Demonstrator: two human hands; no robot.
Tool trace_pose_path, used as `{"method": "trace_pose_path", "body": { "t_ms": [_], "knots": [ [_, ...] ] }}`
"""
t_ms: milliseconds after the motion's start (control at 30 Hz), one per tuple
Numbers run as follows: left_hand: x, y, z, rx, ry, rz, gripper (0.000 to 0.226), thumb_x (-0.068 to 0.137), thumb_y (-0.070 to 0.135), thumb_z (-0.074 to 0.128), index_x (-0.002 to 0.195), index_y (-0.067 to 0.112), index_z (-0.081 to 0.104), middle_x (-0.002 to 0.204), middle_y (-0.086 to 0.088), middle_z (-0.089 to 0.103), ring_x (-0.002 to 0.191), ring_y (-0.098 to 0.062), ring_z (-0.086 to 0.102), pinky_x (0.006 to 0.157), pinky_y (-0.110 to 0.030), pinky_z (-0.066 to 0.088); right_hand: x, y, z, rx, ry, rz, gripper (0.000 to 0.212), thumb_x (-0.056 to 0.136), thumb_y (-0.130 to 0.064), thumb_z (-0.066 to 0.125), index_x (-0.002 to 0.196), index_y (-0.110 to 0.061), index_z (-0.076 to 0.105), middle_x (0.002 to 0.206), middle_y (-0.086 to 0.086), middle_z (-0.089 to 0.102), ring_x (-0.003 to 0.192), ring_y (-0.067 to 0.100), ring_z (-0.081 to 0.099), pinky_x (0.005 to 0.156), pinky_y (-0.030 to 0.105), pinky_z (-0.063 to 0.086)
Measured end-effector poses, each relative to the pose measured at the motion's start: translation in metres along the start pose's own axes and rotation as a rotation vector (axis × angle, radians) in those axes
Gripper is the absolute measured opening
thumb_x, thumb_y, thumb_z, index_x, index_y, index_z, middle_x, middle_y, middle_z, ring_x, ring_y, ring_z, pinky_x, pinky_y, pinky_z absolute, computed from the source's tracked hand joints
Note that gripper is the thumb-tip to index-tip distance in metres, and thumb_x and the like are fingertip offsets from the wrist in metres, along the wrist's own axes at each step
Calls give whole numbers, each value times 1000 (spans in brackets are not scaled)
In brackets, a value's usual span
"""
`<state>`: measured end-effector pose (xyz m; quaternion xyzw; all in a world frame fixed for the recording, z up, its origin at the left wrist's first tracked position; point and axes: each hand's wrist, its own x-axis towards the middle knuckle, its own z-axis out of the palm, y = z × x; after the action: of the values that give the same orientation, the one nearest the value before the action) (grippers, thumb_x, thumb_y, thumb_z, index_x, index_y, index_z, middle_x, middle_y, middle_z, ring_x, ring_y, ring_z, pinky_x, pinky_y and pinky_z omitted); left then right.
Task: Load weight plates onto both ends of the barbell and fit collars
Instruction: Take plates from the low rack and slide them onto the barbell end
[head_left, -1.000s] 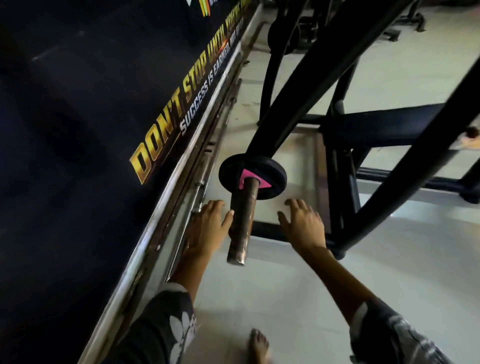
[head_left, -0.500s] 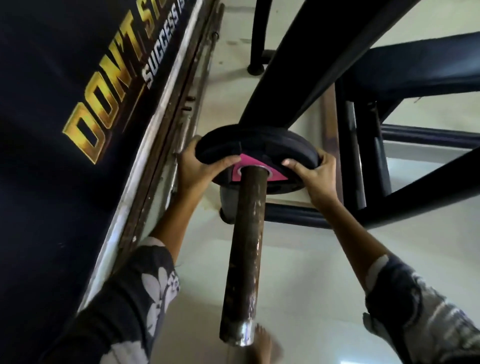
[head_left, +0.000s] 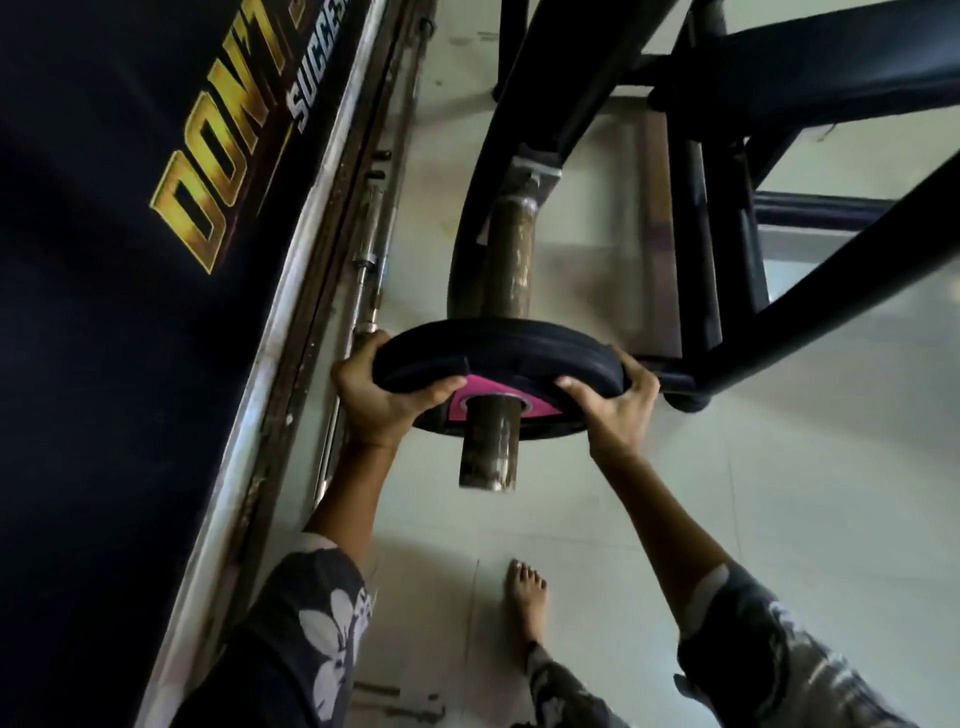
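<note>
A black weight plate (head_left: 498, 345) with a pink centre label sits on the rusty barbell sleeve (head_left: 506, 260), close to the sleeve's free end (head_left: 488, 457). My left hand (head_left: 382, 397) grips the plate's left rim and my right hand (head_left: 615, 410) grips its right rim. A long bare stretch of sleeve shows beyond the plate, up to the metal bracket where the bar rests on the black rack (head_left: 566, 88). No collar is visible.
A dark banner wall (head_left: 130, 312) with gold lettering runs along the left, with a metal rail (head_left: 306, 312) at its base. Black bench frame tubes (head_left: 831, 249) cross the right. My bare foot (head_left: 527, 597) stands on the pale tiled floor below the sleeve.
Both hands went from open beside the sleeve to gripping the plate. The plate has slid along the sleeve toward its free end, leaving bare sleeve behind it.
</note>
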<state>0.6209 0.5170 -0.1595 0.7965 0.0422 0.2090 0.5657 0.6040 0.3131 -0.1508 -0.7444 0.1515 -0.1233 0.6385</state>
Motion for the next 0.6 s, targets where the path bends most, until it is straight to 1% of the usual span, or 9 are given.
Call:
{"method": "trace_pose_path", "body": {
  "t_ms": [67, 100, 167, 200, 267, 367, 467, 533, 600],
  "knots": [
    [-29, 2, -17, 2, -11, -14, 70, 47, 77, 71, 76, 15, 57, 59, 29, 58, 58, 7, 52, 53, -18, 44, -35, 3, -9, -3, -5, 20, 74, 38, -53, 68, 92, -3, 65, 83, 0, 62, 70, -1, 58, 68, 15, 50],
    [-44, 5, -26, -1, -15, -19, 70, 46, 76, 71, 75, 14, 57, 61, 30, 59, 57, 8, 52, 52, -17, 44, -53, 2, -15, 2, -33, 11, 67, 40, -53, 69, 88, -8, 66, 83, 0, 62, 67, -4, 58, 66, 14, 50],
    [-74, 14, -44, -11, -6, -36, 70, 45, 76, 72, 75, 14, 57, 62, 30, 60, 57, 7, 54, 52, -21, 46, -87, -2, -29, -11, -82, -2, 38, 45, -51, 71, 74, -26, 64, 73, 1, 64, 60, -4, 59, 60, 20, 51],
    [-90, 22, -53, -16, 6, -43, 70, 44, 76, 72, 74, 15, 58, 61, 30, 61, 57, 7, 54, 52, -23, 47, -105, -8, -37, -9, -88, -8, 30, 48, -50, 71, 70, -31, 62, 68, 0, 65, 58, -3, 59, 58, 23, 50],
    [-121, 42, -69, -19, 0, -46, 69, 44, 78, 71, 70, 15, 59, 61, 29, 61, 57, 6, 55, 50, -22, 46, -139, -20, -55, 22, -100, -22, 26, 49, -49, 71, 67, -33, 61, 64, -7, 64, 56, -6, 59, 56, 18, 50],
    [-165, 94, -92, -30, -29, -53, 72, 45, 77, 70, 67, 8, 62, 61, 29, 62, 58, 7, 56, 50, -14, 44, -190, -54, -90, 38, -101, -24, 28, 48, -50, 70, 68, -32, 61, 65, -10, 64, 57, -9, 60, 55, 9, 48],
    [-196, 161, -107, -39, -58, 13, 65, 48, 72, 72, 67, 11, 60, 59, 28, 61, 56, 9, 55, 49, -6, 39, -227, -98, -134, 41, -51, -34, 33, 48, -51, 71, 69, -26, 66, 68, 0, 67, 58, -9, 60, 57, 12, 49],
    [-213, 211, -108, -63, -76, 50, 61, 47, 69, 73, 70, 14, 60, 53, 24, 60, 58, 11, 57, 51, -4, 40, -244, -128, -169, 36, -10, -54, 41, 49, -52, 71, 75, -20, 69, 70, 1, 69, 60, -8, 60, 59, 15, 50],
    [-227, 255, -103, -85, -90, 102, 65, 48, 74, 69, 74, 14, 62, 64, 21, 59, 61, 12, 58, 52, -4, 41, -254, -155, -203, 38, 23, -67, 42, 50, -53, 72, 75, -19, 70, 70, 0, 70, 62, -1, 63, 61, 22, 51]
  ]
}}
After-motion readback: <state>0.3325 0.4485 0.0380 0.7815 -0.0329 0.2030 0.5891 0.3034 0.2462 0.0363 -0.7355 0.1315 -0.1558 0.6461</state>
